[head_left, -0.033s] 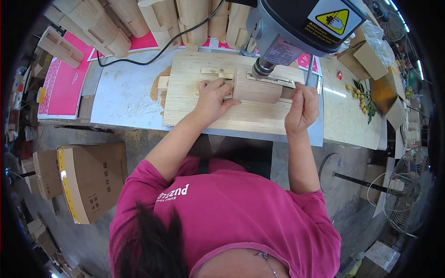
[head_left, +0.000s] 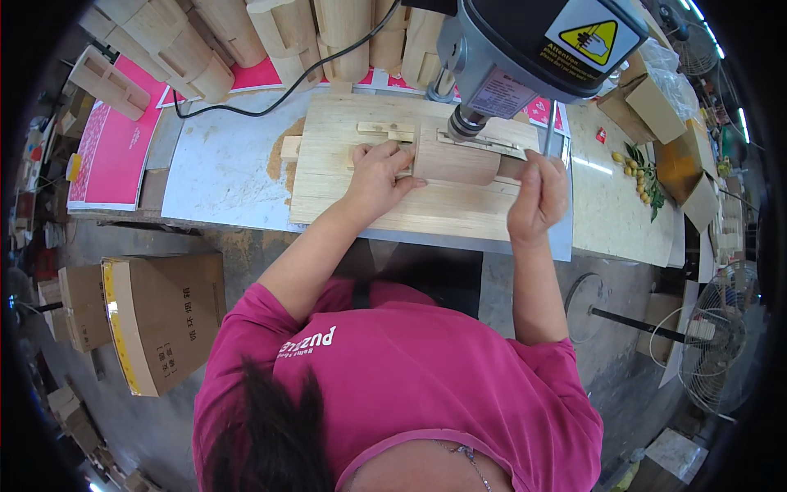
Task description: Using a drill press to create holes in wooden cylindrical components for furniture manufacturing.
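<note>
A smooth pale wooden cylinder [head_left: 459, 164] lies sideways on a flat wooden board [head_left: 352, 209], under the chuck [head_left: 466, 123] of a grey drill press [head_left: 500, 66]. Along its upper side runs a slot with thin light strips [head_left: 492, 143]. My left hand [head_left: 379, 179] is closed at the cylinder's left end, its thumb along the lower edge and its fingertips by small wooden blocks [head_left: 385, 131] on the board. At the other end, my right hand [head_left: 539, 195] pinches with thumb and forefinger around a narrower, darker end piece; its fingers partly hide the grip.
Several wooden cylinders with cut slots [head_left: 283, 41] stand along the back, one [head_left: 111, 82] apart on pink sheets [head_left: 111, 168]. A black cable [head_left: 270, 107] crosses behind the board. Small yellow fruit [head_left: 639, 176] and open cartons [head_left: 652, 111] are at right. A fan [head_left: 717, 336] stands on the floor.
</note>
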`<state>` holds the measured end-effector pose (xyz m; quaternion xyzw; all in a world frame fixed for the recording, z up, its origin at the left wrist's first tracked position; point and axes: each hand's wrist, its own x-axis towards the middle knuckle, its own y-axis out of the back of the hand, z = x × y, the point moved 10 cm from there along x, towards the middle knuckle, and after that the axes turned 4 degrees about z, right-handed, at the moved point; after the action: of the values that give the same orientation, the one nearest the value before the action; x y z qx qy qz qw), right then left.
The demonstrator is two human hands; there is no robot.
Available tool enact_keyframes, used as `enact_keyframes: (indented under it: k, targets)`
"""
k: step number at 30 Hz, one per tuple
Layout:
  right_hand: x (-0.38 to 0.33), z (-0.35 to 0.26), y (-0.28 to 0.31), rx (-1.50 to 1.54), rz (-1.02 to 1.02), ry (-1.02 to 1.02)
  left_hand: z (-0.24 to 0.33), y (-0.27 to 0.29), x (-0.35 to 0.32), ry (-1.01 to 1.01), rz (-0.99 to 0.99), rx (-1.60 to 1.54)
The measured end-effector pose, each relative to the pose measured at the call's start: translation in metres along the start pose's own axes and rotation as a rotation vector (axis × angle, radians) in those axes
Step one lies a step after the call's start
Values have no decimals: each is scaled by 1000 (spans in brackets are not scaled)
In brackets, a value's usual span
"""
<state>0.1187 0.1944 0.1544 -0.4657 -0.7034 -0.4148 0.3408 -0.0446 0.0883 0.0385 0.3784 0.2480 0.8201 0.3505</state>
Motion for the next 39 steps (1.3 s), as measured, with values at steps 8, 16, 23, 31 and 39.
enact_keyframes:
  k: [8, 16, 23, 31, 39]
  targets:
    - [154, -31, 16, -266, 64, 10, -1, 7, -2, -11, 34, -12]
    - [143, 49, -14, 44, -135, -269, -18, -3, 0, 200, -39, -215]
    - [-22, 75, -6, -165, -675, -344, -12, 10, -1, 164, -17, -377]
    - [-77, 53, 31, 377, -577, -889, 2, 111, -63, 219, -133, -617]
    - [-59, 19, 42, 435, -520, -798, -39, 149, -107, 881, 199, -943]
